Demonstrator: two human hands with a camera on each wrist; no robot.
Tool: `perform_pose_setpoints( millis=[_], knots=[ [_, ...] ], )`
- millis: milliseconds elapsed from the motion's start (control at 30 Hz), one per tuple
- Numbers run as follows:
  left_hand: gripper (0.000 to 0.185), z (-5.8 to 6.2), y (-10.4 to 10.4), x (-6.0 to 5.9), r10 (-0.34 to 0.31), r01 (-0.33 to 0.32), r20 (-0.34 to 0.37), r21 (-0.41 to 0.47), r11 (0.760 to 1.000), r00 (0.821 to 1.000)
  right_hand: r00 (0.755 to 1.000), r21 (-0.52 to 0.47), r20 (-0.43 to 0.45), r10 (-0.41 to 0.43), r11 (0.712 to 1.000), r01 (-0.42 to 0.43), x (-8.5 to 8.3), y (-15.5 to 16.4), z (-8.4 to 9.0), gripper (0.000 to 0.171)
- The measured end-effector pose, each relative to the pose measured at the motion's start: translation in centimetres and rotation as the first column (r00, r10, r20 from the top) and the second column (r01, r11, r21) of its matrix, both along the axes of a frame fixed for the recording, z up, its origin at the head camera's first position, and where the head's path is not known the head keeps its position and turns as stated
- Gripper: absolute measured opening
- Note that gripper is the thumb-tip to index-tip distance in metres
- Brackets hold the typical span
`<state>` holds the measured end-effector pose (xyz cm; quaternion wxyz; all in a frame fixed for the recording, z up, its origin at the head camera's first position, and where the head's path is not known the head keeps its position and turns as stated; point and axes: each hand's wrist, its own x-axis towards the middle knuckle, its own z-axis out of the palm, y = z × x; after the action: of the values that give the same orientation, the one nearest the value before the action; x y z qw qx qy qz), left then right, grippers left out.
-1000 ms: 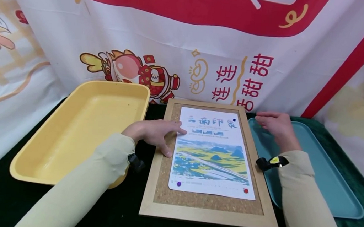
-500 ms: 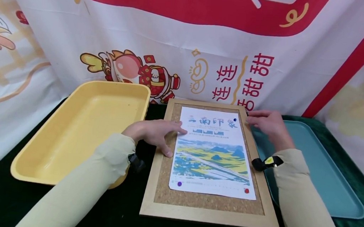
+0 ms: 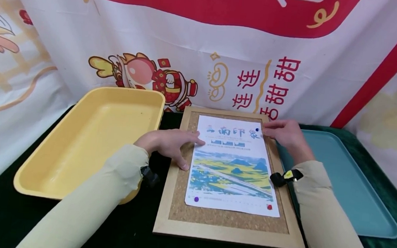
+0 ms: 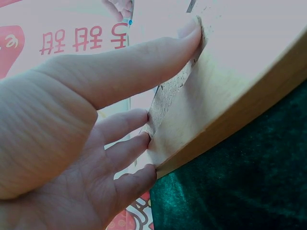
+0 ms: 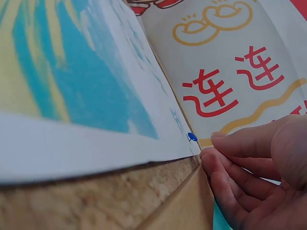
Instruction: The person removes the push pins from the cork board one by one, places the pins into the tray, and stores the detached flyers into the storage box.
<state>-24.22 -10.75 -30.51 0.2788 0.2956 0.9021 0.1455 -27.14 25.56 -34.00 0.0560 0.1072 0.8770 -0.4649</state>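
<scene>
A cork board (image 3: pixel 229 218) with a light wooden frame lies on the dark green cloth, bearing a printed landscape poster (image 3: pixel 233 169). My left hand (image 3: pixel 167 143) rests at the poster's left edge, fingers extended over the paper and thumb on the cork. Close to the poster's top right corner is my right hand (image 3: pixel 285 135), thumb and fingertips near a blue pushpin (image 5: pixel 192 137) stuck in the paper; nothing shows between them. A purple pushpin (image 3: pixel 196 199) sits at the lower left corner and a red pushpin (image 3: pixel 269 207) at the lower right.
A yellow tray (image 3: pixel 88 142) stands left of the board, partly behind the left sleeve. To the right lies a flat blue tray (image 3: pixel 347 186), partly under the right forearm. A white and red printed curtain (image 3: pixel 177 33) hangs right behind the board.
My right hand has moved left from over the blue tray to the poster's top right corner, near the blue pushpin. The left hand has stayed in place.
</scene>
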Motion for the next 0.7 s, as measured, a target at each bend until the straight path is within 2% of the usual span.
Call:
perform_pose_setpoints(
  millis=[200,433,700],
  knots=[
    [0.086,0.23,-0.24,-0.03,0.003,-0.003,-0.002,0.004,1.000,1.000,1.000,0.026,0.005,0.010,1.000,-0.010,-0.27,-0.44,-0.07,0.043],
    [0.086,-0.04,-0.11,-0.13,0.002,-0.002,0.005,0.008,1.000,1.000,0.999,0.053,-0.002,0.038,0.998,-0.037,-0.10,-0.21,-0.51,0.042],
    [0.085,-0.20,-0.26,-0.06,0.001,-0.001,-0.001,0.009,1.000,1.000,0.998,0.086,0.014,0.069,0.994,-0.070,0.02,-0.26,-0.21,0.046]
  ],
)
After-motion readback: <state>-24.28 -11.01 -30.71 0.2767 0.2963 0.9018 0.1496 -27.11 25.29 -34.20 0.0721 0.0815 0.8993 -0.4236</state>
